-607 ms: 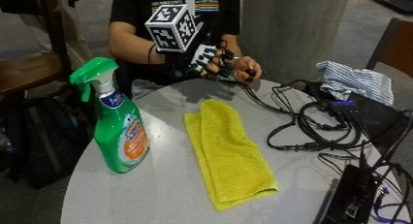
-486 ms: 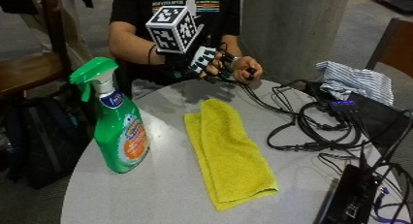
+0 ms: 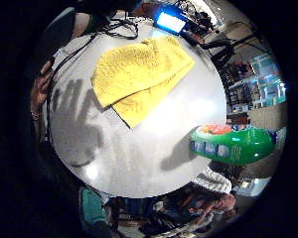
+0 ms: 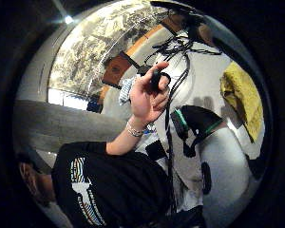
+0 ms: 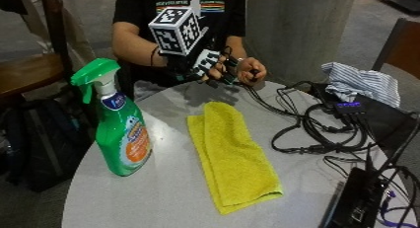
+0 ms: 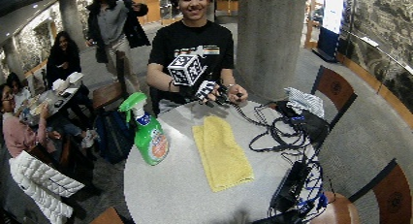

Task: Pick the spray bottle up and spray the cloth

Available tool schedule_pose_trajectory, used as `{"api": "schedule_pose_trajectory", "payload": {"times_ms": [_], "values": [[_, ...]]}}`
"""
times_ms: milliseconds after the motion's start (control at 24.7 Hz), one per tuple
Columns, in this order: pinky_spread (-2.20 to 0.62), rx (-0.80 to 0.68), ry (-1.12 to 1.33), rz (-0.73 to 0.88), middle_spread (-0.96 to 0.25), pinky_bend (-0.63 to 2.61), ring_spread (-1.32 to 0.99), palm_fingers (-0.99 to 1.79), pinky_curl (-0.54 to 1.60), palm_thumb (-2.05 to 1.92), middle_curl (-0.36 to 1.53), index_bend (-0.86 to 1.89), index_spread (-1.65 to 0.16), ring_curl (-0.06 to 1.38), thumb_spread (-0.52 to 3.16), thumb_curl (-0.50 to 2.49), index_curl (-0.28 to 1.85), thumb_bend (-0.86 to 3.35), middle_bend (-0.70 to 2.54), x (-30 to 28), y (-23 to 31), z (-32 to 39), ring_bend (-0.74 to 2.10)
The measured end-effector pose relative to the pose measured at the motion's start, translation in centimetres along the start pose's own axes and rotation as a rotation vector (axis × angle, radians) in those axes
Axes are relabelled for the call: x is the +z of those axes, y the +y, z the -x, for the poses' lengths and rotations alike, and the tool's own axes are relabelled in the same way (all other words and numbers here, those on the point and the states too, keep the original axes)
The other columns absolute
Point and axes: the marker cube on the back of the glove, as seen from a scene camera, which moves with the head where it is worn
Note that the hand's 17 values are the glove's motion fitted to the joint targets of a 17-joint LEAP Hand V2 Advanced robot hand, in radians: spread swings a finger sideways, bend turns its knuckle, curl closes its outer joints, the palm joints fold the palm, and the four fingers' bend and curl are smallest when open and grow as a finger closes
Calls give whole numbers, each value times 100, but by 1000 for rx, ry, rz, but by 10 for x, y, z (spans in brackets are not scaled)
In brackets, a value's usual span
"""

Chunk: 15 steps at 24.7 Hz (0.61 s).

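A round grey table (image 5: 164, 193) held everything, and a person sat behind its far edge. Down the middle of it lay the yellow cloth (image 5: 233, 156), folded lengthwise into a long strip, flat on the tabletop. To the cloth's side, well apart from it and near the table's rim, the green spray bottle (image 5: 118, 132) stood upright, untouched, its green trigger head on top. A tangle of black cables (image 5: 315, 127) spread over the other side of the table. The gloved right hand (image 5: 200, 65) hovered above the far edge of the table, its fingers loosely bent and holding nothing, just beside the bare left hand (image 5: 253, 70), which pinched a small dark object.
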Motion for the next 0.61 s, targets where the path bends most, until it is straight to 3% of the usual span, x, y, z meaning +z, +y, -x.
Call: {"api": "schedule_pose_trajectory", "payload": {"times_ms": [162,607], "values": [[23,45,-69,-69,2,52,-1,47,21,66,23,13,-37,20,99,22,18,29,28,-3,7,-5,33],[23,258,-588,-413,3,61,0,51,25,66,27,11,-37,24,104,25,19,18,24,-12,43,-19,37]]}}
